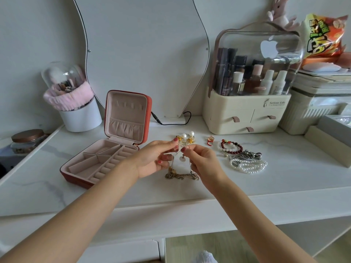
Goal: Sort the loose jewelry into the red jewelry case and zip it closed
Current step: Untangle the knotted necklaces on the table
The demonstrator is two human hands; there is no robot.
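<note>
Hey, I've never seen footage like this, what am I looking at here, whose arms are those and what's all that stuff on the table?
There is no machine here. One camera worn on a person's head looks down at their own two bare hands. The left hand and right hand together pinch a thin gold necklace, whose lower part lies on the white table. To the left the red jewelry case sits open and looks empty. Still loose on the table: pearl earrings, red rings, a beaded bracelet and a pearl strand. A makeup organizer stands behind.
</note>
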